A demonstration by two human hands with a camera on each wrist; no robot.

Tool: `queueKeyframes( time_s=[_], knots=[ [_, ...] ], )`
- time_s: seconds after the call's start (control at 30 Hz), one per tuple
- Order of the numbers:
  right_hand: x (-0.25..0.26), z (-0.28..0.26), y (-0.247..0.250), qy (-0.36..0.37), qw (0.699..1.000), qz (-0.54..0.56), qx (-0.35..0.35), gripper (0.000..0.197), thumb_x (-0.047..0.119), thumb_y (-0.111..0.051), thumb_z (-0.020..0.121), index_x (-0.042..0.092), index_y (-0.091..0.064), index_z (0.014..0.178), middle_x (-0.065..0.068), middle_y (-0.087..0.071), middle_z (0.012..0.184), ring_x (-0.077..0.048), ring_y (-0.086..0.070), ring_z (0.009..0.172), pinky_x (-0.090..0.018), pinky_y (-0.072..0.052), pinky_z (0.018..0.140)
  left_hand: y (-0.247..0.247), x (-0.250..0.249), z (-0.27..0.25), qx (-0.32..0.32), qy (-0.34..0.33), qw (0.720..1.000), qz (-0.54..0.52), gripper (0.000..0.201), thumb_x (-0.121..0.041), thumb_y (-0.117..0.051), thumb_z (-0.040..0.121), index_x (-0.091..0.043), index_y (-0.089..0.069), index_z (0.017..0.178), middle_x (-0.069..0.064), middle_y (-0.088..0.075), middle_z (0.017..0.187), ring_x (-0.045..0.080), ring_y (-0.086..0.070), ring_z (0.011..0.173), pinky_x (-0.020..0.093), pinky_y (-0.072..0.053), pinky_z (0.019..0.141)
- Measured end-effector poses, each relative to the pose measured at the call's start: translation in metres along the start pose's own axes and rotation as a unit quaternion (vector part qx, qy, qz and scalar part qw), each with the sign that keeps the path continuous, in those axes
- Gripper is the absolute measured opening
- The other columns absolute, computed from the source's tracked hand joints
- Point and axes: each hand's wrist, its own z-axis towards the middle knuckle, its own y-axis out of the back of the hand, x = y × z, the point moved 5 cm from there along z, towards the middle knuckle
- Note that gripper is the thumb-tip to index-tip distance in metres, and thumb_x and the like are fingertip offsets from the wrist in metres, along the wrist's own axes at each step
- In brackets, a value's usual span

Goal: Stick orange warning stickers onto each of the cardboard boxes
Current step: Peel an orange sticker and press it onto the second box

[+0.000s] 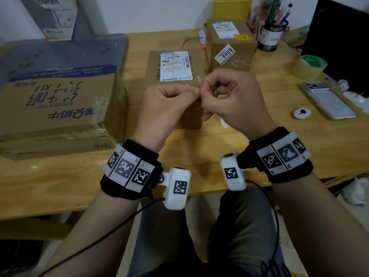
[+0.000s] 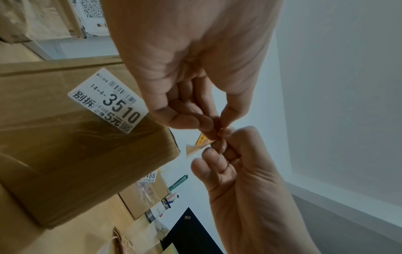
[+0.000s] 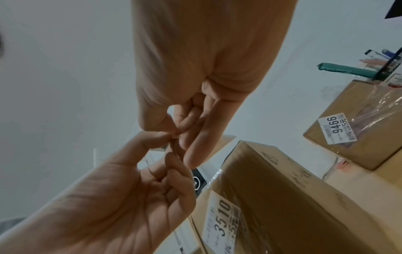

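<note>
Above the middle box [image 1: 175,76], both hands' [image 1: 169,108] pinch grip on a sticker [image 2: 201,139].

Both hands are raised together, left hand [image 1: 167,108] and right hand [image 1: 233,98] fingertips meeting in a pinch, other fingers curled.

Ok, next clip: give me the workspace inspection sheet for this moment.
Surface: wooden desk, boxes on it.
Job's things: large box left; middle box under the hands; small box at back, orange sticker on top; another sticker pinched between both hands.
Clutter: tape roll, phone, pen cup.
Grips: left hand and right hand both pinch the sticker.
Cables: black wrist-camera leads.
Surroundings: white wall, dark monitor.
</note>
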Motion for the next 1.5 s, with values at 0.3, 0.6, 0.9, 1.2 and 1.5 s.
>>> queueKeyframes(
  time_s=[0.3,0.6,0.9,1.2,1.5],
  knots=[
    [-0.005,0.0,0.001,-0.018,1.0,0.023,-0.01,0.018,-0.008,-0.066,0.087,0.007,-0.065,0.077,-0.015,-0.058,0.063,-0.021,-0.063,0.053,-0.041,-0.062,0.052,0.001,0.002,0.0,-0.005,0.016,1.0,-0.005,0.015,-0.007,-0.07,0.089,-0.011,-0.08,0.079,0.001,-0.071,0.067,0.009,-0.059,0.063,0.023,-0.048,0.06],
    [-0.01,-0.003,0.009,-0.049,0.993,0.093,-0.048,0.011,-0.006,-0.07,0.09,0.004,-0.074,0.093,-0.005,-0.071,0.069,-0.021,-0.067,0.06,-0.044,-0.064,0.059,0.001,0.006,0.001,-0.008,0.026,0.998,-0.058,0.013,-0.005,-0.068,0.091,-0.01,-0.079,0.085,0.007,-0.073,0.075,0.011,-0.059,0.06,0.024,-0.05,0.06],
    [-0.007,-0.003,0.01,-0.055,0.993,0.102,-0.017,0.011,-0.004,-0.07,0.09,0.003,-0.075,0.096,-0.013,-0.072,0.07,-0.023,-0.067,0.06,-0.041,-0.063,0.059,0.003,0.003,-0.001,0.009,-0.013,1.0,-0.025,0.01,-0.006,-0.07,0.09,-0.012,-0.079,0.089,-0.003,-0.072,0.069,0.011,-0.059,0.064,0.024,-0.05,0.061],
    [-0.012,-0.001,0.007,-0.076,0.991,0.109,0.008,0.007,-0.002,-0.067,0.092,-0.002,-0.073,0.09,-0.02,-0.067,0.072,-0.026,-0.065,0.062,-0.04,-0.063,0.057,0.006,0.001,-0.002,0.025,-0.02,0.999,-0.008,0.008,-0.007,-0.072,0.089,-0.012,-0.078,0.09,-0.005,-0.073,0.068,0.008,-0.06,0.064,0.023,-0.05,0.062],
    [-0.01,-0.001,0.005,-0.045,0.996,0.077,0.003,0.016,-0.009,-0.065,0.09,0.003,-0.07,0.081,-0.016,-0.057,0.065,-0.015,-0.055,0.054,-0.033,-0.06,0.051,0.007,-0.004,-0.002,0.037,-0.018,0.999,0.024,0.007,-0.011,-0.075,0.088,-0.015,-0.08,0.086,-0.003,-0.075,0.071,0.008,-0.06,0.066,0.022,-0.051,0.061]
  ],
)
